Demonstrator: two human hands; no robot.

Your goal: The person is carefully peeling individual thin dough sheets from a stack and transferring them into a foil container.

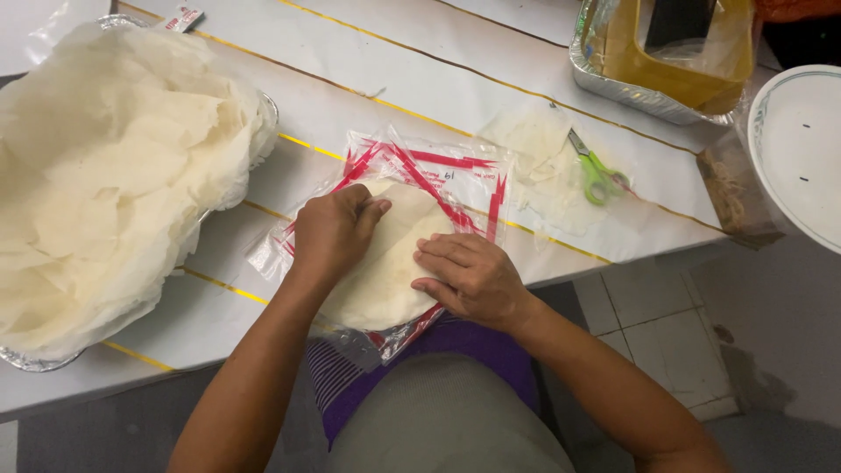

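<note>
While both hands press flat on a pale round wafer (385, 263) in a clear red-printed bag (438, 175) at the table's near edge, left hand (331, 232) perhaps pinching it, right hand (469, 276) open-fingered, wafer pile (105, 175) in foil tray at left edge, green scissors (597, 175) toward right.

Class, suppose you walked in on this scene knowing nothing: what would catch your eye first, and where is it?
First, the huge heap of pale thin wafers filling a foil tray at the table's left. Next, at the near edge, the left hand and right hand rest on a stack of wafers in a clear bag with red print. Green-handled scissors lie further right.
</note>
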